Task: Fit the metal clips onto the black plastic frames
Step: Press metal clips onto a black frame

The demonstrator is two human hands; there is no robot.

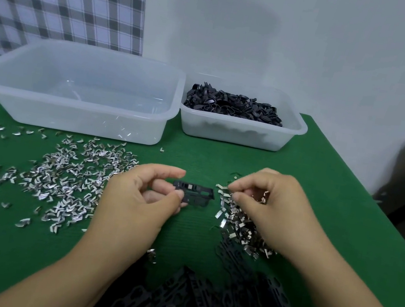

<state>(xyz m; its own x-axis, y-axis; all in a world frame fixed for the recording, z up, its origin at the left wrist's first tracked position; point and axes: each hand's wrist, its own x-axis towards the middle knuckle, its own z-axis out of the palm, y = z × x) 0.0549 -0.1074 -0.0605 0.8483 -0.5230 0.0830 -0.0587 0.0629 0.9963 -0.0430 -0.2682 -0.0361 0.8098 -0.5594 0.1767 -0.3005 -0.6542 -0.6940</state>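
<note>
My left hand (141, 196) pinches the left end of a small black plastic frame (196, 194) just above the green table. A bit of metal shows on the frame's top edge. My right hand (265, 203) rests on a pile of metal clips (235, 222) to the frame's right, its fingertips pinching a clip at the pile's top left. A wider scatter of metal clips (59, 178) covers the table to the left. A heap of black frames (212, 303) lies between my forearms at the near edge.
A large translucent tub (77, 96) stands at the back left, holding nothing visible. A smaller tub (239, 130) beside it holds several black plastic parts. The green table (323, 185) ends at the right, with a dark object beyond. A wall stands behind.
</note>
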